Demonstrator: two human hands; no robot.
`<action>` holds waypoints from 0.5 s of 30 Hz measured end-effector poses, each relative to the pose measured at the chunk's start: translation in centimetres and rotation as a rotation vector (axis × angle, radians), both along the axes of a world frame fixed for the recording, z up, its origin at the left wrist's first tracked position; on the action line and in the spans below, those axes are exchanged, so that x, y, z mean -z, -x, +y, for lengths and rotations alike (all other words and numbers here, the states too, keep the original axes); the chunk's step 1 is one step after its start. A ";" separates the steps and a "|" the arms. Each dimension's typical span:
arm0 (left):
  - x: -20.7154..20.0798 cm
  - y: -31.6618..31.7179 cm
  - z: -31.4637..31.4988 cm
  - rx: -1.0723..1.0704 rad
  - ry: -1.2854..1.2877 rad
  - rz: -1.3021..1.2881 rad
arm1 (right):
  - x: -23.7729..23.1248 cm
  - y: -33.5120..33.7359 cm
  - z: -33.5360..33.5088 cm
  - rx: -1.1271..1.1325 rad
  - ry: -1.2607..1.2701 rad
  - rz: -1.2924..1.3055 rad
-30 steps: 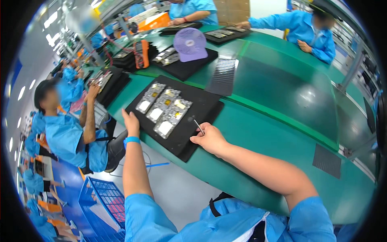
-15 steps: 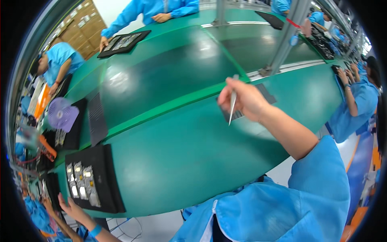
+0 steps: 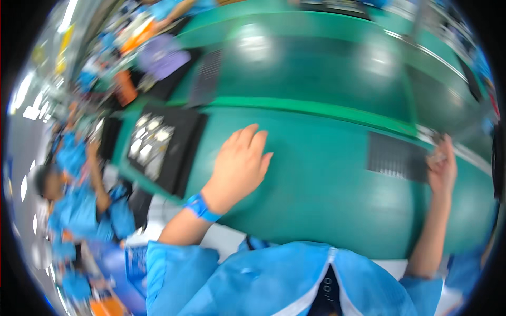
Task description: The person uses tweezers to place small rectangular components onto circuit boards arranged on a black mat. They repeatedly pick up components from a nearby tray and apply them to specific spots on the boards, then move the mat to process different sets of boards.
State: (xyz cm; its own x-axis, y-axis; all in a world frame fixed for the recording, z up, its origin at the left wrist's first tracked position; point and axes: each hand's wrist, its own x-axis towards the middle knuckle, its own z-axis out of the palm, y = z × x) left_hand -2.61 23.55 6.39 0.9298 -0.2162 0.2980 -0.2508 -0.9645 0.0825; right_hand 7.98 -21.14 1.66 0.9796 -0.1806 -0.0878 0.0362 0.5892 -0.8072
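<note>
My left hand (image 3: 240, 163), a blue band at its wrist, is over the green tabletop (image 3: 295, 184) with fingers stretched out and nothing in them. To its left lies a black foam tray (image 3: 184, 152) bearing rows of small silvery parts (image 3: 152, 139). At the far right, my right hand (image 3: 443, 171) is raised with its fingers closed on slim metal tweezers (image 3: 437, 156), which are blurred now and clearer in the earlier picture. Beside that hand lies a dark grey slotted mat (image 3: 396, 157).
A raised green strip (image 3: 311, 109) crosses the table. Behind it lie another dark slotted sheet (image 3: 206, 73) and a purple fan (image 3: 162, 57). A co-worker in blue (image 3: 79, 205) sits at the left; another black tray (image 3: 337, 7) is at the far edge.
The view has swung left. My left hand has come from beside the black tray to over the tabletop. My right hand has moved to the right, past the slotted mat.
</note>
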 end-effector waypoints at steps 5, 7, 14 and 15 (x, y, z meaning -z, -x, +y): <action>1.5 5.1 6.4 -0.489 -0.195 -0.039 | -0.1 1.7 1.3 -0.092 0.013 -0.032; 2.6 7.7 8.5 -0.678 -0.234 -0.032 | -0.2 2.2 2.0 -0.151 0.052 -0.006; 5.4 9.7 12.8 -0.628 -0.426 0.021 | -0.5 3.2 9.4 -0.449 0.291 0.165; 5.6 9.5 13.1 -0.577 -0.500 0.001 | 0.1 3.4 10.9 -0.608 0.365 0.138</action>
State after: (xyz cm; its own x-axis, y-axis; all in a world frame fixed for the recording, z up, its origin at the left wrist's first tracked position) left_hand -12.13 36.69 0.78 0.9365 0.1947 0.2917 0.3041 -0.8651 -0.3989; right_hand 4.53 -10.28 1.58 0.9003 0.3519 -0.2563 -0.3290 0.1644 -0.9299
